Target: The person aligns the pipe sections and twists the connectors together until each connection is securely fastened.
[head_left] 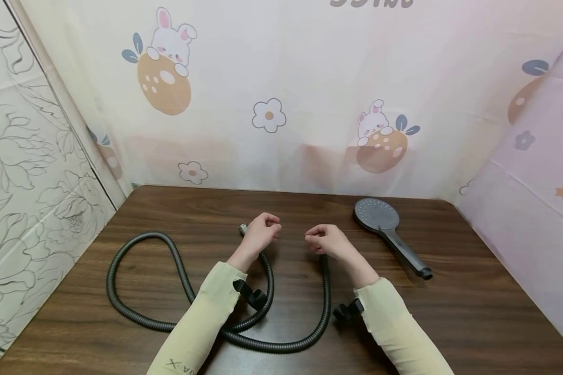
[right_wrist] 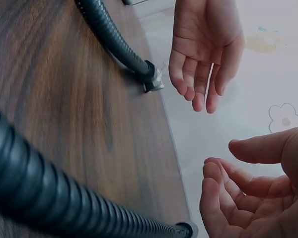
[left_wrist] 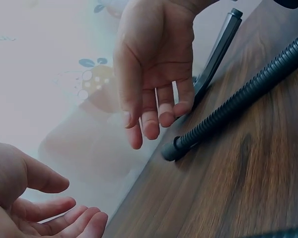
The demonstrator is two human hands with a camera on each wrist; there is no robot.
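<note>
A black ribbed shower hose [head_left: 281,347] lies looped on the wooden table. My left hand [head_left: 260,234] hovers above the hose end with the metal fitting [right_wrist: 154,80], fingers loosely bent and holding nothing. Over the other hose end, which has a dark collar [left_wrist: 171,149], my right hand [head_left: 329,241] hangs in the air, also holding nothing. Both palms face each other with a gap between them. To the right of my right hand lies a grey shower head [head_left: 377,214], its spray face up and its handle pointing toward the front right.
The brown table [head_left: 450,312] has its back edge against a printed curtain [head_left: 272,62]. A floral panel [head_left: 37,172] stands at the left, and a pinkish cloth [head_left: 535,172] hangs at the right. Black wrist mounts [head_left: 251,296] sit below both hands.
</note>
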